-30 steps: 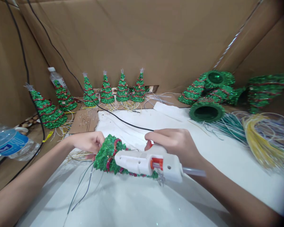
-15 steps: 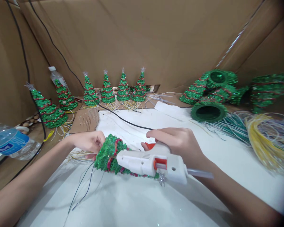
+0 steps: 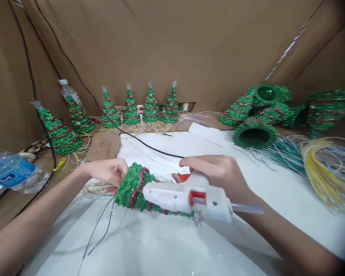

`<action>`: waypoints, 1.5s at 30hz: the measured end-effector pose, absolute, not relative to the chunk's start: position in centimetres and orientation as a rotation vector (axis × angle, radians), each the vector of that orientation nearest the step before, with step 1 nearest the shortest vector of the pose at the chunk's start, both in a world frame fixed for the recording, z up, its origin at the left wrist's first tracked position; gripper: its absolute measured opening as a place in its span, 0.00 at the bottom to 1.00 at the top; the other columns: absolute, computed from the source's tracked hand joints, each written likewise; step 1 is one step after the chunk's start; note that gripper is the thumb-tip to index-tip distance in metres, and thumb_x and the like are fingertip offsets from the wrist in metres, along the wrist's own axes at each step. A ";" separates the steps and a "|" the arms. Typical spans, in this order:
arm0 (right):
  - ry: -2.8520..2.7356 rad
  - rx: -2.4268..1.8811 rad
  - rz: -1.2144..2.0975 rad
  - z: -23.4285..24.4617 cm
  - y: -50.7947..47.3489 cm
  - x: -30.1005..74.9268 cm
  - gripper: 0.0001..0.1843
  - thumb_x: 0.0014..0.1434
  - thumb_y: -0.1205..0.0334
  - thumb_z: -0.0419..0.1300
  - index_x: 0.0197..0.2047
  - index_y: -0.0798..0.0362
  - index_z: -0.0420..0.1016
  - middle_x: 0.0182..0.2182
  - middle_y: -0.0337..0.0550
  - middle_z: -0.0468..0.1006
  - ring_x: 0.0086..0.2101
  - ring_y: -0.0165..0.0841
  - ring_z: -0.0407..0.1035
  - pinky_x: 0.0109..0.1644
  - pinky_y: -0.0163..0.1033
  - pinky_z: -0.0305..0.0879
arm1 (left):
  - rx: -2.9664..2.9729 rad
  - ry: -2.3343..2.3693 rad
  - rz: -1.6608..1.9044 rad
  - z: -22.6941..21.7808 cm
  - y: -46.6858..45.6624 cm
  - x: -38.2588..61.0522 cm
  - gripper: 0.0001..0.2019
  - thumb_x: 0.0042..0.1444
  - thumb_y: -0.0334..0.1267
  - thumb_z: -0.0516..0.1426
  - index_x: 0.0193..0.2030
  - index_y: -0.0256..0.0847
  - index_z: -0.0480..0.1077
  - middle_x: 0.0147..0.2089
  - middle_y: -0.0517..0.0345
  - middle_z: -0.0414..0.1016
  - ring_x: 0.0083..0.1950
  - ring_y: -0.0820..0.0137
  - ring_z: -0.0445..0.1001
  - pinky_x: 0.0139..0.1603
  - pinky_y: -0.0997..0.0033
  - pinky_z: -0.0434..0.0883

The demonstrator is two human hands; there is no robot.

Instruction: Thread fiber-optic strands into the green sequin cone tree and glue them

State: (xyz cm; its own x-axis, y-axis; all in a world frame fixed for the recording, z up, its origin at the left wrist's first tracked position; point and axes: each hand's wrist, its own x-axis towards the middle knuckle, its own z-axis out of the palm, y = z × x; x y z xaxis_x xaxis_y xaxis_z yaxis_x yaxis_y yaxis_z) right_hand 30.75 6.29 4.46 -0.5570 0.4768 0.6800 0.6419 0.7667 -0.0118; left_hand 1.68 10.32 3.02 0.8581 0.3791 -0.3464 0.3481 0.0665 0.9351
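A green glitter Christmas tree with red trim lies on its side over the white table, its silver star pointing right. My left hand is closed round the tree's wide base. My right hand grips a white hot glue gun with an orange trigger, its nozzle pointing left over the tree and a glue stick jutting out behind. A black cord runs from the gun to the back left.
Several finished small trees stand along the back and left. Hollow green cones lie at the right beside bundles of yellow and green fibre strands. A water bottle lies at the left; another stands behind. Cardboard walls surround.
My right hand and the glue gun have slid slightly to the right along the tree. My left hand and the tree have stayed nearly still.
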 end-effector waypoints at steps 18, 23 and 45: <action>-2.246 -0.766 -0.536 4.5 6.1 30.7 0.18 0.64 0.60 0.52 0.25 0.55 0.73 0.16 0.37 0.70 0.17 0.26 0.62 0.21 0.34 0.49 | 1.526 0.619 0.027 2.9 10.3 1.5 0.10 0.44 0.21 0.54 0.21 0.34 0.75 0.15 0.60 0.73 0.13 0.80 0.64 0.14 0.87 0.61; -2.174 -0.637 -0.736 4.6 5.9 30.6 0.17 0.64 0.64 0.51 0.25 0.56 0.72 0.16 0.38 0.69 0.19 0.27 0.62 0.22 0.34 0.52 | 1.522 0.623 0.030 3.0 10.2 1.6 0.11 0.44 0.20 0.54 0.21 0.33 0.75 0.15 0.60 0.73 0.13 0.80 0.64 0.14 0.87 0.61; -2.034 -0.632 -0.890 4.3 6.4 31.0 0.12 0.62 0.61 0.57 0.28 0.56 0.73 0.15 0.38 0.69 0.19 0.27 0.62 0.22 0.34 0.50 | 1.531 0.625 0.025 2.8 10.3 1.4 0.07 0.49 0.25 0.58 0.24 0.33 0.75 0.16 0.57 0.73 0.13 0.79 0.65 0.15 0.86 0.62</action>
State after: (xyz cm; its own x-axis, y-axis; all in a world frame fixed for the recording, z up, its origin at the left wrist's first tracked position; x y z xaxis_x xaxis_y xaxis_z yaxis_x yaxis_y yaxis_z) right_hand 30.95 6.40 4.33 -0.5468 0.1181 0.8289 0.6890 0.6259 0.3653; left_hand 1.45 10.27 2.83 0.8450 0.3938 -0.3617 0.3641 0.0716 0.9286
